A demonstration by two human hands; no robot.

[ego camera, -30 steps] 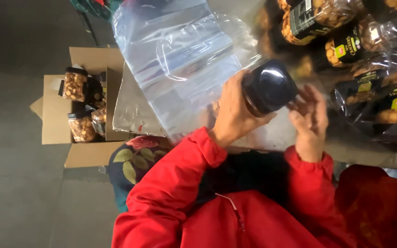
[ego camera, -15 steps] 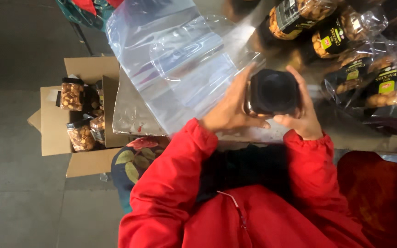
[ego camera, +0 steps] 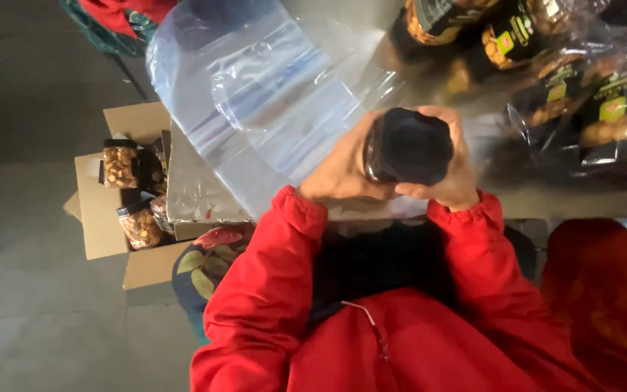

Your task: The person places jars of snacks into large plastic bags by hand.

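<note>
At centre frame, the left hand [ego camera: 342,170] and right hand [ego camera: 448,181] both clasp a dark-lidded jar [ego camera: 408,145], fingers wrapped round it from opposite sides to steady it above the bench [ego camera: 560,203], beside clear plastic bags [ego camera: 270,101].

The scene is dim, with a soft, cool light that falls mostly on the far left, where the clear plastic sheet [ego camera: 270,109] shows pale streaks of glare along its folds. The dark jar lid [ego camera: 409,145] takes only a faint sheen and keeps little detail. The packed jars [ego camera: 560,80] at the far right sit in shadow and look smeared by motion blur. The grey floor [ego camera: 30,239] on the left is evenly lit. The red sleeves [ego camera: 270,290] nearest the camera are soft and slightly out of focus.
</note>
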